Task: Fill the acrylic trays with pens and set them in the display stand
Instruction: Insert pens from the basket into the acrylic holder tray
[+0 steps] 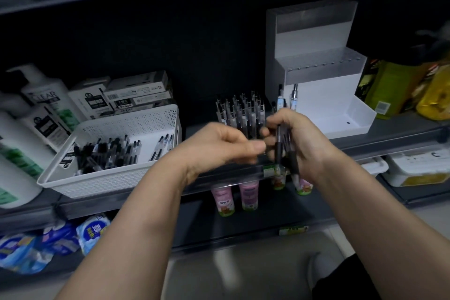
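My right hand grips a bunch of black-grip pens held upright in front of the shelf edge. My left hand is just left of it, fingers curled, thumb and fingertips close to the bunch; whether it pinches a pen is unclear. Behind the hands an acrylic tray stands filled with several upright pens. The white stepped display stand sits to the right on the shelf, its steps bare. A white perforated basket at the left holds several loose pens.
Pen boxes are stacked behind the basket. White shampoo bottles crowd the far left, yellow-green packs the far right. Pink cups stand on the shelf below, blue packets at lower left. A dark shelf runs overhead.
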